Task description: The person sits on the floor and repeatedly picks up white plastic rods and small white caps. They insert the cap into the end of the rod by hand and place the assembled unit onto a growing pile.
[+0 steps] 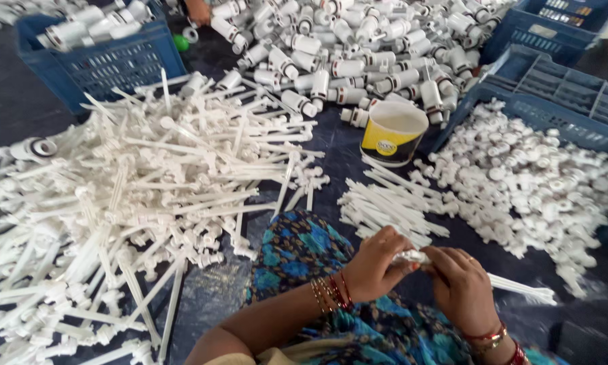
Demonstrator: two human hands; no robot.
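Note:
My left hand (377, 265) and my right hand (461, 287) meet over my lap, both closed on one white plastic rod assembly (520, 287). The left hand pinches its capped end, the right hand wraps the shaft, and the thin rod sticks out to the right. A small heap of loose white rods (392, 203) lies just beyond my hands. To the right spreads a pile of small white caps (527, 186). A big heap of assembled white rods (135, 203) fills the left side.
A yellow paper cup (393, 132) stands ahead of me. Behind it lies a mound of white cylindrical fittings (358, 47). Blue crates sit at the back left (108, 64) and right (554, 88). Another person's hand (197, 10) shows at the top edge.

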